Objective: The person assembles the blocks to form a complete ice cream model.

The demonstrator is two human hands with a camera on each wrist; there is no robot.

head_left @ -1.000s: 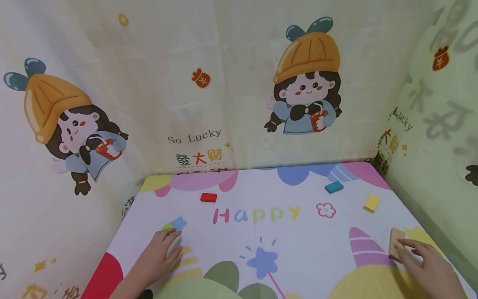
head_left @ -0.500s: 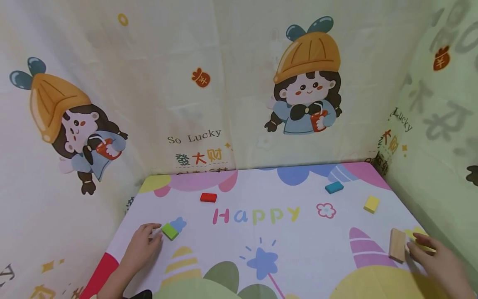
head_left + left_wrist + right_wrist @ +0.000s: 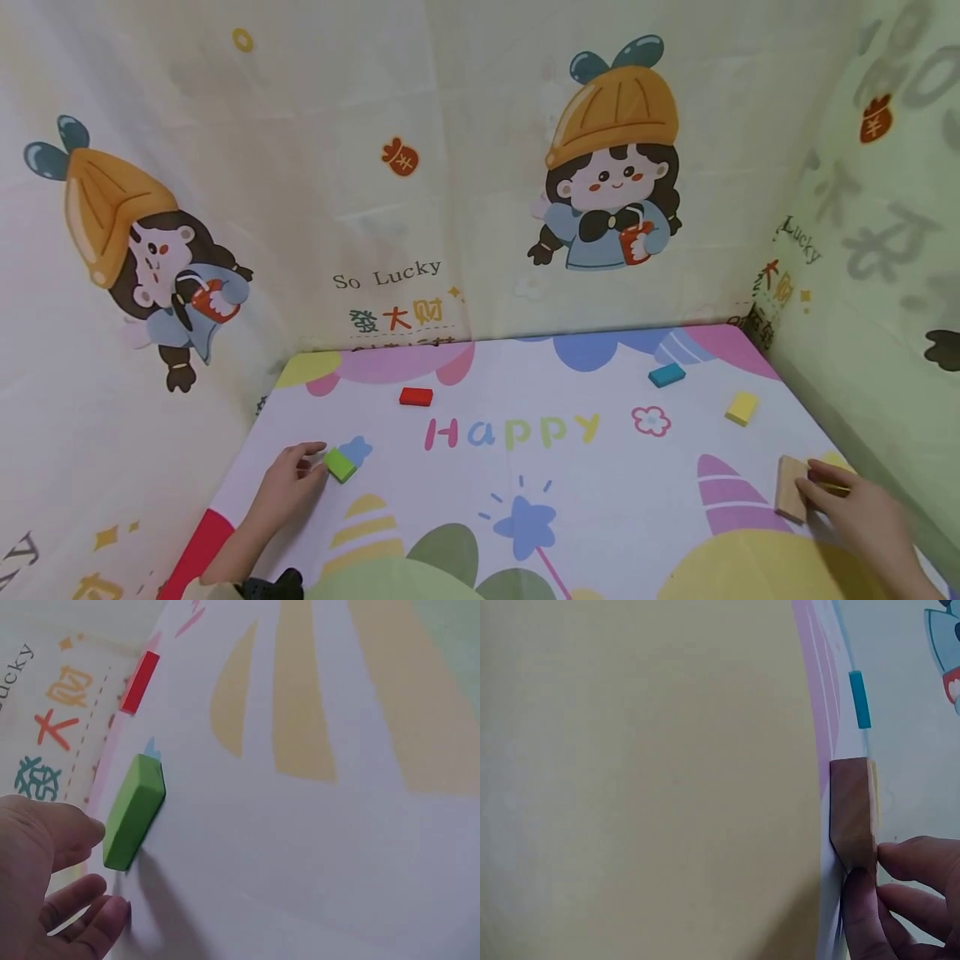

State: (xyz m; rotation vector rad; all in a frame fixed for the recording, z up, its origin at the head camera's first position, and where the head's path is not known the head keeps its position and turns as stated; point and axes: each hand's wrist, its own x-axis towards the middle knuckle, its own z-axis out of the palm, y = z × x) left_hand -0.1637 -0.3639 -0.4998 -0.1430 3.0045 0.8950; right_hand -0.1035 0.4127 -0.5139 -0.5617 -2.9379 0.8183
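Observation:
In the head view my left hand (image 3: 288, 483) rests beside a small green block (image 3: 340, 465), at its left. The left wrist view has the thumb close by the green block (image 3: 135, 814) and the other fingers loosely bent below it; whether they touch is unclear. My right hand (image 3: 862, 508) is at the right edge of a plain wooden block (image 3: 790, 490) and pinches it. From the right wrist view, the thumb covers the near end of the wooden block (image 3: 851, 802), with fingertips at its right side.
A red block (image 3: 416, 397) lies at the back left of the printed mat (image 3: 600, 500). At the back right are a blue block (image 3: 667, 375) and a yellow block (image 3: 742, 408). Cloth with cartoon prints (image 3: 487, 192) hangs behind and at both sides.
My left hand has drawn back leftward off the green block, uncovering it. My right hand moved off the wooden block to the right, then came back onto its edge.

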